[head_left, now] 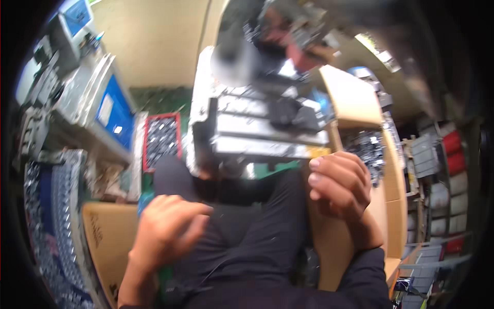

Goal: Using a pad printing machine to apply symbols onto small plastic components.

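We have both hands raised in front of a slotted metal machine bed [257,126], which lies at 12 o'clock with a dark block-shaped fixture [290,114] on it. Our left hand [170,226], at between 7 and 8 o'clock, is loosely spread above the left thigh, its thumb apart from the bent fingers, and we see nothing in its grasp. Our right hand [342,183], between 3 and 4 o'clock, has its fingers curled close together just beside the yellow patch [319,152] at the bed's near right corner; we cannot tell whether it pinches something small or touches the bed.

The small metal parts [366,149] sit in an open cardboard box [395,206] at 3 o'clock, while a red-rimmed tray [180,135] between 9 and 10 o'clock holds more shiny pieces. Blur hides the machine's upper part towards 12 o'clock.

We judge this to be a pause between grips in handling parts at the machine. The next move, we think, calls for a deliberate fingertip grip, with the left hand kept clear of the fixture.
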Tool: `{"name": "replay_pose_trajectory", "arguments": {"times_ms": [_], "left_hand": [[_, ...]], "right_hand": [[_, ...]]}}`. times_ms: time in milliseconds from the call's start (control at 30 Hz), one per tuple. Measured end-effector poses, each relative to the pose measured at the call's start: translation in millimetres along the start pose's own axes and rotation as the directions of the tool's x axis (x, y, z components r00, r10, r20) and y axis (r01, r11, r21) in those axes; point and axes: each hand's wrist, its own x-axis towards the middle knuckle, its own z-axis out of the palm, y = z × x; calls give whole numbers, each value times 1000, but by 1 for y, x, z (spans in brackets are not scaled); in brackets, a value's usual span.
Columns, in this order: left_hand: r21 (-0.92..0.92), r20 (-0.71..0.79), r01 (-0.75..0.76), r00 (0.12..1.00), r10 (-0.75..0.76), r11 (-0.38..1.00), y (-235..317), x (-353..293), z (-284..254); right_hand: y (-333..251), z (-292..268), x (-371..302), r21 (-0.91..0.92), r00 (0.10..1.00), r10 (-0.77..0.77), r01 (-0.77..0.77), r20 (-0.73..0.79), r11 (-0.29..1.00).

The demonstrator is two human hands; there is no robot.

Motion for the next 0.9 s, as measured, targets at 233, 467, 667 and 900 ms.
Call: {"name": "replay_pose_trajectory", "arguments": {"times_ms": [233,467,667,900], "left_hand": [[-70,13,671,741,-672,738,-186,-120,-8],[-101,104,867,497,-861,488,-242,-273,17],[-44,97,887,461,-882,459,-225,-329,16],[-158,-92,914,364,-927,375,-216,-433,38]], "right_hand": [[-5,-88,21,-672,885,-265,-70,-382,737],[17,-94,93,-591,958,-181,15,-222,806],[2,-105,86,-759,931,-69,-247,-358,603],[-4,0,42,-172,940,-331,341,86,924]]}}
